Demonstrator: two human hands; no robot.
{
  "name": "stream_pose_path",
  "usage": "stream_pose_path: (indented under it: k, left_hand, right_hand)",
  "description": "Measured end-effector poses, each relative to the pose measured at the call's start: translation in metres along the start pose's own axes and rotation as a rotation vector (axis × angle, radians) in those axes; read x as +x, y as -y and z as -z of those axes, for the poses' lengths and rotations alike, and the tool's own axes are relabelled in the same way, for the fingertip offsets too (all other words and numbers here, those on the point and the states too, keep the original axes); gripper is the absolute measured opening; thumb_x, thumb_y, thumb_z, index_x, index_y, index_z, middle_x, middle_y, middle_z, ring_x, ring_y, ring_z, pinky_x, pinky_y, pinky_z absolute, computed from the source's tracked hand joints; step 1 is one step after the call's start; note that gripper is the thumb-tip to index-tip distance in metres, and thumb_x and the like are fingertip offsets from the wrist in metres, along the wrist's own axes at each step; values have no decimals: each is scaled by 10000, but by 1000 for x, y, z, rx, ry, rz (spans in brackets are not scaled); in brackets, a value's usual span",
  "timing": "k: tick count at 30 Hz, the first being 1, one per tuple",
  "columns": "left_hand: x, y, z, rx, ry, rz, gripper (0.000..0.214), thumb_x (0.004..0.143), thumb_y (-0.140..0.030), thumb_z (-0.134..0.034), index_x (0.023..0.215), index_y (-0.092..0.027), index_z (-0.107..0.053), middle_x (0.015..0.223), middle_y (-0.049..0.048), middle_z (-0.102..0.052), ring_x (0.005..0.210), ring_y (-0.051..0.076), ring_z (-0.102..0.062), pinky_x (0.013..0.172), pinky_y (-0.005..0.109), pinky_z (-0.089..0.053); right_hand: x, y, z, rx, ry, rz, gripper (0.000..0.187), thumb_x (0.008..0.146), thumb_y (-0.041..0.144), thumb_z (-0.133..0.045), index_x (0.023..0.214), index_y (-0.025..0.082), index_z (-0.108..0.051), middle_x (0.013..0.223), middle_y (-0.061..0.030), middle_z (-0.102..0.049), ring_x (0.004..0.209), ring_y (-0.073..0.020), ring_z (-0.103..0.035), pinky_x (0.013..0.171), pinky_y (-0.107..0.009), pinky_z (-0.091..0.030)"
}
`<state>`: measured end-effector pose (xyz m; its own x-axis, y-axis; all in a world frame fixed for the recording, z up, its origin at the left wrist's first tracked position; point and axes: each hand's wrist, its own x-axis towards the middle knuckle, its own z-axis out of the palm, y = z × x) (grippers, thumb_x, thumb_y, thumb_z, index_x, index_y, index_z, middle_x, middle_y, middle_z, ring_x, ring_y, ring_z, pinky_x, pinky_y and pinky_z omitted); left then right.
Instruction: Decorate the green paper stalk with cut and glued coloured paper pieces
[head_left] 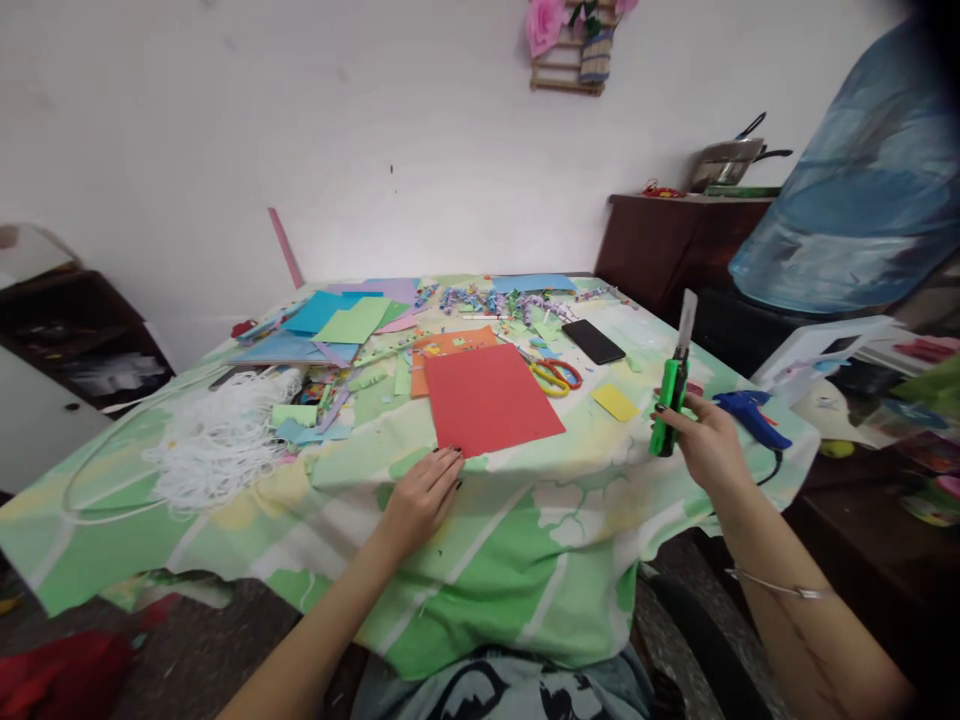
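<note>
Left hand [420, 495]: laid flat, fingers relaxed, fingertips touching the near edge of a red rectangular paper sheet [487, 395] on the green-patterned cloth-covered counter [487, 560]. Right hand [705, 440]: closed round a green-handled utility knife [670, 395], blade out, pointing up, clear of the sheet. Sheet looks whole; no cut visible. Blue glue gun [750, 412] just beyond the right hand.

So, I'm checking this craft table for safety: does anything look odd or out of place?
The green utility knife in the right hand has its blade pushed far out, pointing up. The blue glue gun lies at the right edge of the table.
</note>
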<state>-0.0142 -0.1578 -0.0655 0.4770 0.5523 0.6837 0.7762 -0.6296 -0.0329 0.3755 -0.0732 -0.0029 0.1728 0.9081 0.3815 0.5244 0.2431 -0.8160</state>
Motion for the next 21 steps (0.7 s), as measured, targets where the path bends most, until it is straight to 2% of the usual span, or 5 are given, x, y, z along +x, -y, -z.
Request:
stream_pose_path:
  k: [6,9,14,17,21]
  left_hand:
    - [16,-4,7,11,19,80,208,869,-200,-525,1038,-149,-634,1010,111,-684,953,237,-607,859,415,-466]
    - [24,5,12,-96,38,116,165,877,-201,-512,945,-179,-661,897,77,-691,844,195,-605,802,378,-455]
    - [48,24,10,-348,174,283,185,869,-259,-516,908,-181,-679,904,88,-654,868,187,-572,794,330,-449]
    - [67,28,4,-468,366,442,115,766,-264,-623,807,-165,-664,803,64,-643,779,179,-556,745,317,-434]
    - [81,31,-2,-591,509,480,86,719,-243,-628,730,-157,-622,650,2,-616,586,115,-532,587,234,-409]
  right_hand:
    - [-30,34,-11,704,194,-316,311,747,454,-631,893,223,-484,710,19,-580,446,-88,-502,416,-215,-413]
    - [-45,40,-23,638,243,-426,382,780,572,-564,767,207,-454,503,45,-516,335,-79,-421,329,-189,-331]
    - [-71,36,-42,388,453,-440,491,761,663,-524,646,194,-436,377,42,-472,250,-77,-359,260,-180,-266]
    - [-80,32,-50,345,454,-473,523,757,685,-501,604,189,-439,334,42,-436,232,-82,-350,238,-178,-243]
    - [-83,28,-50,311,437,-505,515,774,663,-484,589,184,-457,327,42,-432,231,-90,-359,236,-184,-252]
